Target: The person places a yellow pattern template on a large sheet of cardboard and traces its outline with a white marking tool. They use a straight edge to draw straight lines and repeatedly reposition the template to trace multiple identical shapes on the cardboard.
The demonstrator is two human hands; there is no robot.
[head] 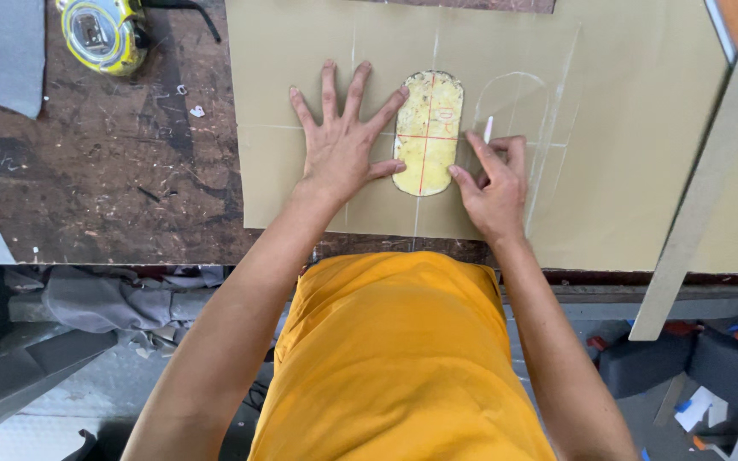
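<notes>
Tracing step, by the look of it — the left hand (pixel 341 145), fingers spread, pins the yellow oblong template (pixel 427 132) flat on the tan sheet (pixel 625 128) near the counter's (pixel 113 179) front edge; the right hand (pixel 493 175) pinches a white chalk stick (pixel 488 129) at the template's right side — steady pressure seems needed.

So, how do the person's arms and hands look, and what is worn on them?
Both arms are bare along all of their visible length; no sleeve reaches them. The left hand and the right hand have no gloves, and no rings, watch or bracelet can be seen. Between the arms, a loose mustard-yellow garment covers the body.
</notes>
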